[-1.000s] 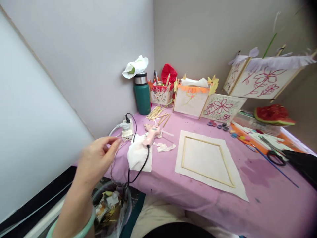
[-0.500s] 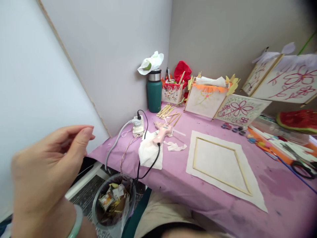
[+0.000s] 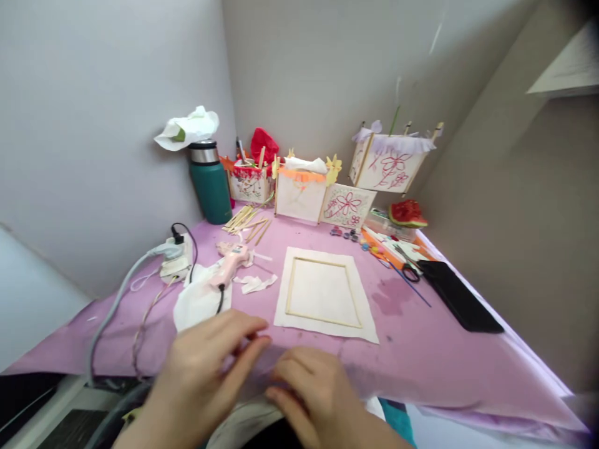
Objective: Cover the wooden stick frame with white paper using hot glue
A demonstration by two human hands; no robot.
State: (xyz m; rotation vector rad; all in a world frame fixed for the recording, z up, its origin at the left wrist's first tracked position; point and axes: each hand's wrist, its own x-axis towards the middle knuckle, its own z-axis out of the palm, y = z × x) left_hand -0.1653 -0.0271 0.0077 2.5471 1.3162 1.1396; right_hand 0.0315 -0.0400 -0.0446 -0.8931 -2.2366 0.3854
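Note:
My left hand [image 3: 210,368] is over the table's front edge, in front of the pink glue gun [image 3: 231,265]. Its fingers are loosely bent, with a small gap between thumb and forefinger, and nothing shows in them. Facing it is my right hand [image 3: 318,390], fingers curled and thumb a little apart, with nothing visible in it. The hands do not touch. Just beyond my right hand, a frame of thin sticks [image 3: 322,319] lies on a white cloth sheet [image 3: 369,330]. The glue gun rests on white tissue [image 3: 185,305].
A power strip [image 3: 175,268] with cords is at left, near a green bottle [image 3: 210,190]. Loose sticks [image 3: 243,218] and decorated cloth boxes [image 3: 299,199] stand behind. Scissors [image 3: 410,272] and a black phone-like slab [image 3: 461,296] lie right on the purple tablecloth [image 3: 412,362].
The view has turned right. My left hand has come from the far left to the table's front edge, its thumb and forefinger now slightly parted. My right hand has come into view.

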